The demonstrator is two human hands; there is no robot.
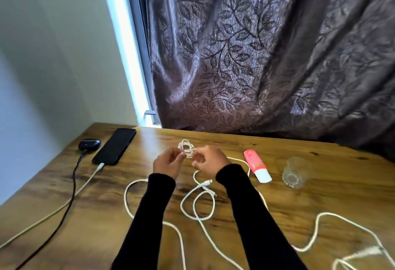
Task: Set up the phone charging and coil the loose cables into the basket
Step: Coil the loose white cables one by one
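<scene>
You are pinching a small white coiled cable [186, 148] between your left hand [168, 162] and right hand [210, 161], above the wooden desk [299, 203]. Loose white cables [198, 205] are lying beneath your sleeves. The phone [114, 146] is sitting plugged in, far left.

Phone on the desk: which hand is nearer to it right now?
Left. The left hand is just right of the phone, while the right hand is farther right; both hold the coiled white cable.
</scene>
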